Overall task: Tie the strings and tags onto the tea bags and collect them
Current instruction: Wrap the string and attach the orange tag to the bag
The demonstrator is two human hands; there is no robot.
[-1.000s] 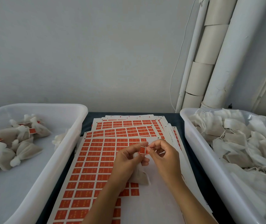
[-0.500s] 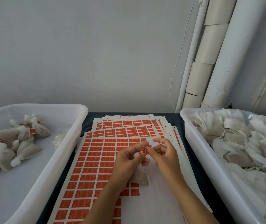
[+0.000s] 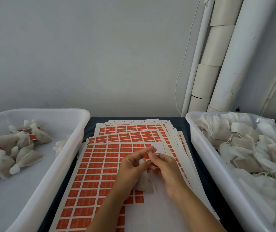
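Over the middle of the table, my left hand [image 3: 131, 166] and my right hand [image 3: 165, 169] meet around one white tea bag [image 3: 145, 184]. The bag hangs below my fingers above the sticker sheet. A small orange tag [image 3: 146, 156] is pinched between my left thumb and forefinger and my right fingertips. My left hand also holds the bag's gathered neck. The string is too thin to make out.
Stacked sheets of orange tag stickers [image 3: 100, 164] cover the dark table. A white bin [image 3: 77, 141] at left holds several tied, tagged tea bags [image 3: 16, 153]. A white bin [image 3: 206, 158] at right is heaped with loose tea bags [image 3: 254, 151]. White pipes [image 3: 226, 56] stand behind.
My right fingers spread open half a second ago and have now curled back onto the orange tag. Both hands stay at the same place with the bag.
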